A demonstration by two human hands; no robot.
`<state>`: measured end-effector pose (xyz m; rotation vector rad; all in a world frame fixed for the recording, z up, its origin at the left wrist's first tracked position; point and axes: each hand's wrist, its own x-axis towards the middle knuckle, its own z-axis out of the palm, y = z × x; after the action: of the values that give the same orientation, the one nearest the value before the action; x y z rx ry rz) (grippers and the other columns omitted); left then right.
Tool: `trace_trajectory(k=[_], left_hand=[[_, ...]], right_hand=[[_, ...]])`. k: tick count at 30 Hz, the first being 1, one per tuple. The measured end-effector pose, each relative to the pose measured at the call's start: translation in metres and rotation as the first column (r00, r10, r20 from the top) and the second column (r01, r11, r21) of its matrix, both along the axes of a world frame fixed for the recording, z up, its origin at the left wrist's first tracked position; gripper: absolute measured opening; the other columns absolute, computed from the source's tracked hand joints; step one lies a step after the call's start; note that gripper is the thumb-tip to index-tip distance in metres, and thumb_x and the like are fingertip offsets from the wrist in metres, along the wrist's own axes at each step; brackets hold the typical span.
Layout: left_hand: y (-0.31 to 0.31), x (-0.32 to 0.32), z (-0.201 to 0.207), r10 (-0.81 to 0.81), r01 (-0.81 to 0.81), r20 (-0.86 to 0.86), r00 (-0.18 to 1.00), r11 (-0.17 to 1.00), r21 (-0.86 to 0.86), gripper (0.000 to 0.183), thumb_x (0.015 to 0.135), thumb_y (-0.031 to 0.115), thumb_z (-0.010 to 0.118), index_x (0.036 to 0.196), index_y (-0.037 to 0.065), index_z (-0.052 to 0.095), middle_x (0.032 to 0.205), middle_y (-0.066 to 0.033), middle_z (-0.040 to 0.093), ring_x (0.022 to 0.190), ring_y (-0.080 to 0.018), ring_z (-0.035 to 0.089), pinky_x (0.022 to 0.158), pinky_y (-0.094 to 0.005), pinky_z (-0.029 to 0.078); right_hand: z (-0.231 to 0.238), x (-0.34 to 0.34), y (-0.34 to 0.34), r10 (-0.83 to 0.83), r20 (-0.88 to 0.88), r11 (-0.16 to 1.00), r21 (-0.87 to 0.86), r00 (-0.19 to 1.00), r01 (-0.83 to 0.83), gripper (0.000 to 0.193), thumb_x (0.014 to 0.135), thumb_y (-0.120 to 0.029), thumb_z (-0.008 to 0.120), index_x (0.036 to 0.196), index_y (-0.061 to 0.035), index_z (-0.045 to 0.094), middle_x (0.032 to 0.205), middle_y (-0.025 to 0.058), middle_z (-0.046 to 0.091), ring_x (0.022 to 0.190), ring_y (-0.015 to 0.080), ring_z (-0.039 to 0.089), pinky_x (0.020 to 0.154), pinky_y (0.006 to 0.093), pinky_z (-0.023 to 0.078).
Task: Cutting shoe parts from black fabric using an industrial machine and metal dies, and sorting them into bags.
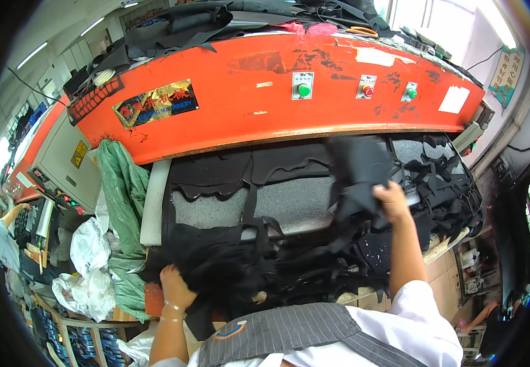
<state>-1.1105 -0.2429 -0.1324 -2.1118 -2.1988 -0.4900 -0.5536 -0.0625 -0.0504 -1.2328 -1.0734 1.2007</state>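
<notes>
Black sheet pieces (363, 168) were gripped by the right hand (392, 202), with most of the material spread to the left of the fingers and beyond them; the upper part was blurred, so the number of layers could not be told. The right hand was closed on the near right edge of the bundle. By the left hand (177, 289), the left end of a heap of black scraps (216, 257) was touched, the bulk of it lying to the right of that hand and partly blurred; whether anything was pinched by its curled fingers could not be told. Beyond the left hand and to the left of the right one, a grey bed (295, 199) was exposed between dark strips. To the right of the right hand, tangled black offcuts (445, 192) were piled. Left of the left hand, white plastic bags (87, 275) were bunched beside a green sheet (121, 189), which was draped farther off. Beyond both hands, the bed was overhung by an orange machine beam (234, 92), on which a red button (368, 91) was mounted between two green ones.
</notes>
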Motion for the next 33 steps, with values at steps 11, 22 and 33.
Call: trace_trajectory(k=[11,22,33], left_hand=[[-0.004,0.049,0.088,-0.384,0.395,-0.221,0.897,0.919,0.007,0.025,0.064,0.015,0.07,0.084,0.003,0.064,0.121,-0.0178,0.055,0.125,-0.0372,0.043,0.109,-0.0472,0.029],[0.059,0.11,0.115,-0.589,0.629,-0.368,0.719,0.777,-0.014,0.024,0.062,0.014,0.067,0.083,0.003,0.068,0.144,-0.0309,0.036,0.131,-0.0354,0.042,0.103,-0.0434,0.035],[0.062,0.084,0.07,-0.474,0.464,0.032,0.88,0.844,-0.269,0.038,0.057,0.024,0.071,0.09,0.005,0.067,0.096,-0.0184,0.057,0.09,-0.034,0.057,0.078,-0.0409,0.042]], right_hand=[[0.083,-0.012,0.003,-0.852,0.009,0.319,0.802,0.524,0.504,0.023,0.087,-0.014,0.07,0.1,0.002,0.062,0.091,0.0098,0.067,0.073,0.0148,0.057,0.065,0.0322,0.049],[-0.027,-0.286,0.008,0.616,0.674,0.258,0.317,0.408,-0.913,0.024,0.075,-0.015,0.067,0.096,-0.0029,0.066,0.092,0.0212,0.066,0.086,0.0359,0.064,0.077,0.0413,0.05],[-0.07,-0.171,0.217,-0.026,0.995,0.999,0.031,0.097,-0.044,0.067,0.091,-0.061,0.042,0.119,-0.0034,0.061,0.128,0.0116,0.055,0.122,0.0265,0.048,0.099,0.0447,0.038]])
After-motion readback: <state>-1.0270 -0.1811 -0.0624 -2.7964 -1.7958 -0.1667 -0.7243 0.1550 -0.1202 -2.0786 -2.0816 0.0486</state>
